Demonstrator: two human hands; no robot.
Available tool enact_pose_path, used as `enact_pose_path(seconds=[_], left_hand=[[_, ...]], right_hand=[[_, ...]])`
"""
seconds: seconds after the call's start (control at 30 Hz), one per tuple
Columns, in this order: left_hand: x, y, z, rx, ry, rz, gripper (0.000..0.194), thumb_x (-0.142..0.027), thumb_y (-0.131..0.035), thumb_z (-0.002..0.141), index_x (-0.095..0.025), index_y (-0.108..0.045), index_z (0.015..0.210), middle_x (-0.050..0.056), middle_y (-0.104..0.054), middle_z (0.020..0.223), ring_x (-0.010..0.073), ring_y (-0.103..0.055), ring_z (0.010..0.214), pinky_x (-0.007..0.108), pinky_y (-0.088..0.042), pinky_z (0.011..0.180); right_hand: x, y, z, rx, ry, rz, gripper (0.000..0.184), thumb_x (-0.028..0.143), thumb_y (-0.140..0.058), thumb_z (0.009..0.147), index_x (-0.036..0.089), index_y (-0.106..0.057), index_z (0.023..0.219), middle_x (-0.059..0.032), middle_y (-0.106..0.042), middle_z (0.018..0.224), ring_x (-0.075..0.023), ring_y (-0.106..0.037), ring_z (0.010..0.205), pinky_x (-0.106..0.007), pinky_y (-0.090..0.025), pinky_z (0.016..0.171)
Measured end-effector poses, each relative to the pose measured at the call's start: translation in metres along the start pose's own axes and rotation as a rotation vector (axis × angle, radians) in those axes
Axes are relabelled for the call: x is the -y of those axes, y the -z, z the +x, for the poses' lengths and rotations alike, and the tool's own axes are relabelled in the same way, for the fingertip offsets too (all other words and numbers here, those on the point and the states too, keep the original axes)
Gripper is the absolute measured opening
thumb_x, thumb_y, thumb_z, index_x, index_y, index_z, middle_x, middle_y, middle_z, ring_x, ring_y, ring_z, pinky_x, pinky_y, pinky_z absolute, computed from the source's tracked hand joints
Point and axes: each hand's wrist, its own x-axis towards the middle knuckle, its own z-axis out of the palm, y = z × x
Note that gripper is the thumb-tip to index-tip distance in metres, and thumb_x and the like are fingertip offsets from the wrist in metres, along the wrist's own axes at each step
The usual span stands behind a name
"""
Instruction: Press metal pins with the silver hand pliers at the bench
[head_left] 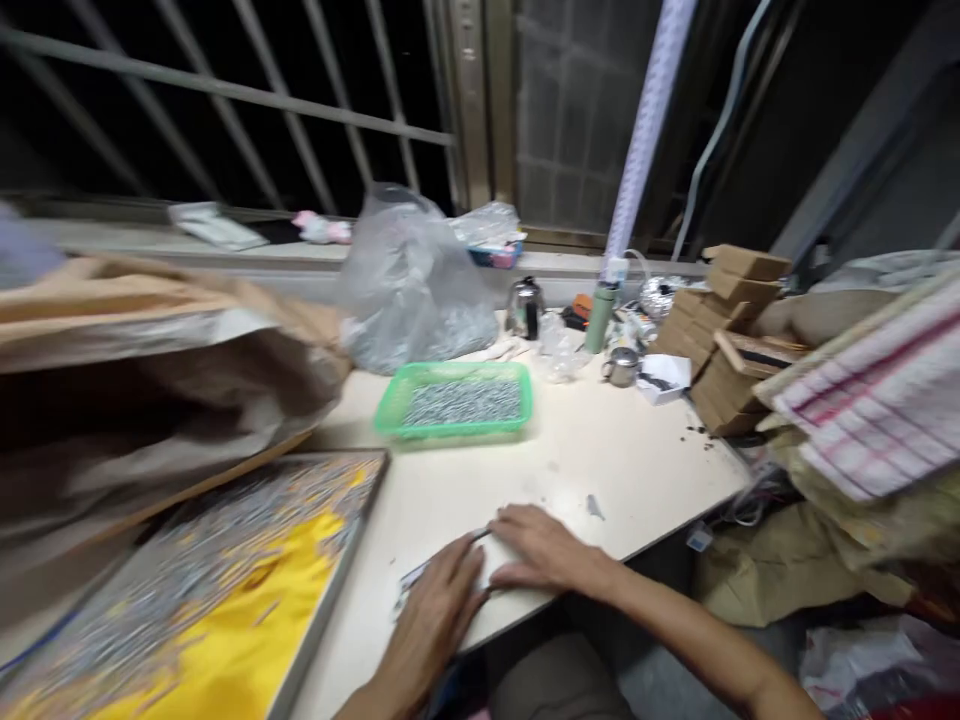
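Observation:
My left hand (441,595) rests near the table's front edge, its fingers bent and pressed together over small grey pieces (411,578) that stick out on its left. My right hand (544,548) lies just right of it, with thumb and fingers curved inward. A thin dark grey strip (481,534) runs between the fingertips of both hands. Its full shape is covered by the fingers and blurred. Right of my right hand, a small grey scrap (594,507) lies on the white table (607,455).
A green basket (390,408) holds many small grey metal pieces. At left, a tray (327,590) carries similar pieces over yellow cloth, below a large paper sack (292,375). A clear plastic bag (409,270), a green bottle (600,318), a metal cup (622,367) and cardboard boxes (724,340) stand behind.

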Motion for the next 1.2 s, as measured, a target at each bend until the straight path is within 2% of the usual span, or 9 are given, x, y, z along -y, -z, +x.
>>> enact_pose_path(seconds=[0.2, 0.3, 0.4, 0.5, 0.63, 0.8, 0.9, 1.03, 1.2], left_hand=[[-0.056, -0.006, -0.012, 0.108, 0.03, -0.058, 0.039, -0.031, -0.045, 0.092, -0.017, -0.047, 0.128, 0.015, -0.049, 0.136, 0.026, -0.038, 0.133, 0.047, -0.037, 0.106], [-0.061, -0.006, -0.009, 0.159, 0.093, -0.133, 0.045, -0.037, -0.05, 0.09, -0.014, -0.045, 0.129, 0.015, -0.054, 0.13, 0.0254, -0.041, 0.13, 0.048, -0.033, 0.109], [-0.062, -0.005, -0.009, 0.158, 0.123, -0.183, 0.046, -0.038, -0.05, 0.09, -0.014, -0.044, 0.129, 0.015, -0.054, 0.13, 0.0249, -0.042, 0.129, 0.047, -0.031, 0.11], [-0.064, -0.007, -0.011, 0.199, 0.16, -0.222, 0.046, -0.039, -0.051, 0.089, -0.014, -0.048, 0.128, 0.015, -0.057, 0.125, 0.0255, -0.049, 0.122, 0.045, -0.037, 0.105], [-0.07, -0.003, -0.018, 0.208, 0.208, -0.186, 0.044, -0.041, -0.056, 0.085, -0.016, -0.056, 0.122, 0.014, -0.059, 0.121, 0.0279, -0.053, 0.116, 0.041, -0.046, 0.096], [-0.056, 0.038, -0.047, 0.073, 0.292, -0.068, 0.029, -0.041, -0.049, 0.091, -0.025, -0.058, 0.113, 0.009, -0.058, 0.118, 0.0194, -0.057, 0.102, 0.037, -0.05, 0.086], [-0.023, 0.073, -0.063, -0.009, 0.37, -0.014, 0.029, -0.034, -0.039, 0.095, -0.023, -0.06, 0.112, 0.011, -0.062, 0.103, 0.0197, -0.058, 0.095, 0.036, -0.051, 0.08], [0.036, 0.103, -0.062, -0.146, 0.58, 0.139, 0.029, -0.023, -0.036, 0.094, -0.017, -0.062, 0.104, 0.009, -0.06, 0.092, 0.0191, -0.056, 0.089, 0.033, -0.049, 0.078], [0.08, 0.104, -0.048, 0.042, 0.713, 0.246, 0.022, -0.019, -0.042, 0.09, -0.015, -0.062, 0.081, 0.006, -0.057, 0.087, 0.019, -0.052, 0.086, 0.03, -0.045, 0.075]], right_hand=[[-0.024, -0.007, 0.031, -0.079, -0.097, -0.036, 0.032, 0.018, -0.054, 0.086, 0.014, -0.057, 0.117, -0.0135, -0.059, 0.116, -0.0231, -0.05, 0.105, -0.036, -0.042, 0.09], [-0.032, -0.003, 0.061, -0.057, -0.046, -0.102, 0.016, 0.025, -0.053, 0.087, 0.019, -0.067, 0.092, -0.0088, -0.063, 0.095, -0.0233, -0.051, 0.092, -0.037, -0.041, 0.082], [-0.02, 0.001, 0.078, -0.085, -0.012, -0.147, 0.017, 0.025, -0.056, 0.085, 0.02, -0.068, 0.096, -0.01, -0.062, 0.098, -0.0248, -0.049, 0.094, -0.038, -0.04, 0.08], [0.011, -0.005, 0.081, -0.013, 0.231, -0.116, 0.019, 0.022, -0.057, 0.085, 0.024, -0.067, 0.101, -0.0086, -0.061, 0.108, -0.0241, -0.048, 0.101, -0.037, -0.039, 0.081], [0.049, -0.024, 0.081, 0.159, 0.566, -0.134, 0.014, 0.019, -0.056, 0.084, 0.025, -0.069, 0.082, -0.0055, -0.061, 0.109, -0.0253, -0.043, 0.116, -0.037, -0.039, 0.084], [0.059, -0.039, 0.087, 0.183, 0.687, -0.065, 0.01, 0.014, -0.056, 0.08, 0.019, -0.062, 0.075, -0.0076, -0.062, 0.096, -0.0241, -0.052, 0.103, -0.037, -0.043, 0.08], [0.059, -0.039, 0.085, 0.032, 0.637, 0.226, 0.014, 0.017, -0.045, 0.088, 0.021, -0.058, 0.083, -0.0044, -0.062, 0.082, -0.0181, -0.056, 0.079, -0.032, -0.047, 0.068], [0.057, -0.005, 0.091, -0.422, 0.45, 0.445, 0.018, 0.02, -0.039, 0.092, 0.024, -0.055, 0.097, -0.0029, -0.063, 0.08, -0.0168, -0.06, 0.072, -0.03, -0.05, 0.063], [0.017, 0.065, 0.137, -0.924, 0.169, 0.194, 0.011, 0.025, -0.052, 0.088, 0.023, -0.057, 0.097, -0.0045, -0.065, 0.085, -0.0184, -0.061, 0.078, -0.033, -0.05, 0.07]])
